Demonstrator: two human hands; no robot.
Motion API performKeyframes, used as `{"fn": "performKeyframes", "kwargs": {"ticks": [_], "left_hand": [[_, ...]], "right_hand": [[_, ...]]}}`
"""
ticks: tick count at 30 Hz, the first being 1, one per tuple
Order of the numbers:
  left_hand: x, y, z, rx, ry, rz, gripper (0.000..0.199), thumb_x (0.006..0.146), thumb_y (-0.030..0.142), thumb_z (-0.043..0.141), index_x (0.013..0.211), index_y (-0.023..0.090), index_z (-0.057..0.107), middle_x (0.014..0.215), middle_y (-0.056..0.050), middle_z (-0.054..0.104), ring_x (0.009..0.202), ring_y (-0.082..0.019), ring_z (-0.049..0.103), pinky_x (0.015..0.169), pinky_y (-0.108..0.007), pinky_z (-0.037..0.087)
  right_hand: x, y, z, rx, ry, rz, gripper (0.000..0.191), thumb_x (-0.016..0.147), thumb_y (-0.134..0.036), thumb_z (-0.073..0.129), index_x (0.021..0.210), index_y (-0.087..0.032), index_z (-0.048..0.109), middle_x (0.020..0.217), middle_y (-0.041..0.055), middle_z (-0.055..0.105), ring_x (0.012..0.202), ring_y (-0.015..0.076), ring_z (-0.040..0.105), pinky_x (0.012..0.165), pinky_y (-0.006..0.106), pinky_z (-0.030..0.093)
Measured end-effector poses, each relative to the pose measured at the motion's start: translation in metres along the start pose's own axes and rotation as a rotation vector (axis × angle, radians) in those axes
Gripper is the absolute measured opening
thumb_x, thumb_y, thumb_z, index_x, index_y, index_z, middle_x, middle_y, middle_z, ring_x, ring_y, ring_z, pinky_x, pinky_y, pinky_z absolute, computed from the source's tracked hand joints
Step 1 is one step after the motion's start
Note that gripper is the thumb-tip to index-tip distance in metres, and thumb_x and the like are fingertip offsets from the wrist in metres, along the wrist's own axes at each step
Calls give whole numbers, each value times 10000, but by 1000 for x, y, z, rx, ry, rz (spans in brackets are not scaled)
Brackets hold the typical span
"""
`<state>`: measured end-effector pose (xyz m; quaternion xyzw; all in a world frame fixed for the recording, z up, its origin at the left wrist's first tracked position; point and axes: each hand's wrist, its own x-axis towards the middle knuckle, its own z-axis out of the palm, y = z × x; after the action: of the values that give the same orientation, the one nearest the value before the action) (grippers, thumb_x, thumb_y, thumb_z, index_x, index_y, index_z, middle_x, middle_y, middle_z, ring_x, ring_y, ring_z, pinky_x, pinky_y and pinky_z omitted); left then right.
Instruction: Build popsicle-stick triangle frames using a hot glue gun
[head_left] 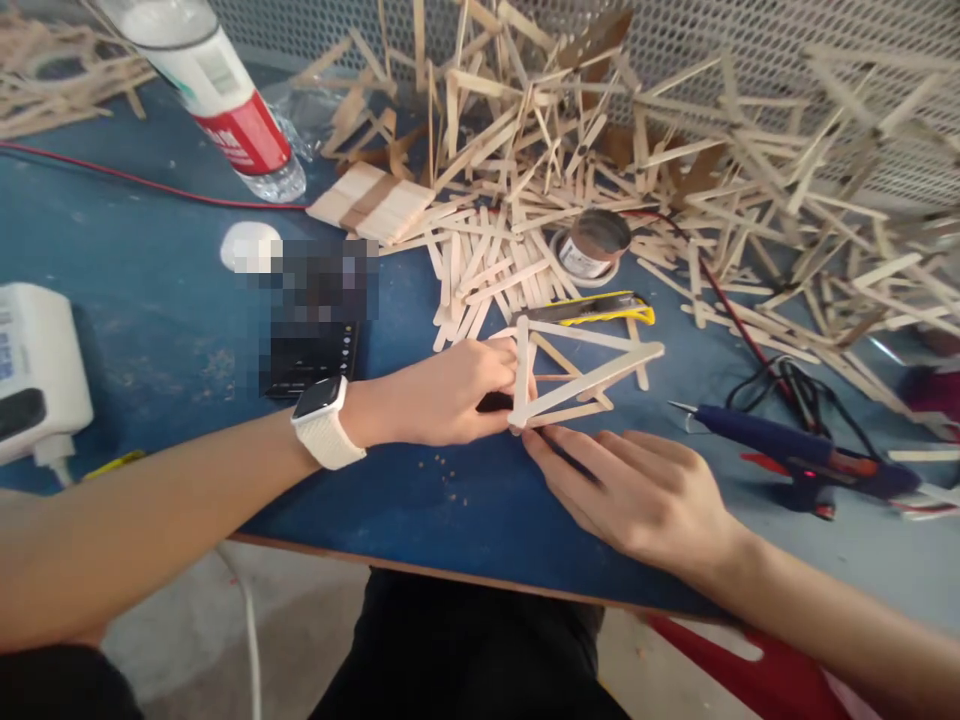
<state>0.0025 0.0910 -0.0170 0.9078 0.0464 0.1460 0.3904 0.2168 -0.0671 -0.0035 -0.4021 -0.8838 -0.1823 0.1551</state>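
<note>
Backing the blue tabletop (390, 500) and stick frame (592, 381) is perforated panelling (712, 30).

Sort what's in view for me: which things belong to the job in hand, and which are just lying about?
Likely part of the job:
craft-stick frame, being held
loose craft sticks
banded stick bundle
hot glue gun
yellow utility knife

Probably just lying about:
water bottle
smartphone, partly pixelated
white rounded object
</note>
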Motion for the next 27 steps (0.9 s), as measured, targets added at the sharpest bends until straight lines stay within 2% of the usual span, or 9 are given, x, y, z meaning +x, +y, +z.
{"fn": "performKeyframes", "kwargs": {"ticks": [3,6,12,18,27], "left_hand": [[-1,-1,0,1,-1,-3,111,1036,148,688,1028,153,799,1099,-95,776,1169,-251,711,1029,-368,571],[-1,-1,0,-3,-5,3,131,1036,131,671,987,149,791,1091,-96,772,1156,-252,705,1010,-364,564],[0,-2,1,20,-6,12,135,1020,112,674,947,161,776,983,-63,751,1098,-236,690,976,-350,554],[0,-3,2,25,9,-33,110,1013,127,696,969,147,795,1139,-106,760,1123,-243,717,973,-362,576],[1,0,0,2,-20,-50,137,1015,119,680,976,164,804,1123,-93,772,1152,-243,713,1028,-379,571]], "right_hand": [[4,0,3,7,48,27,172,1000,-140,752,1139,-174,846,928,-6,845,608,75,648,575,281,479],[1,2,4,41,45,60,158,996,-149,760,1116,-203,848,960,-23,848,623,65,669,571,268,485],[-6,6,3,87,22,27,186,977,-122,770,1124,-202,851,1032,-3,861,663,78,711,601,257,540],[-5,5,6,78,4,50,167,974,-124,767,1094,-196,858,1011,-3,861,707,93,730,659,247,573],[-3,6,4,119,-11,76,147,987,-116,760,1092,-171,847,1010,7,865,753,125,788,674,263,633]]}}
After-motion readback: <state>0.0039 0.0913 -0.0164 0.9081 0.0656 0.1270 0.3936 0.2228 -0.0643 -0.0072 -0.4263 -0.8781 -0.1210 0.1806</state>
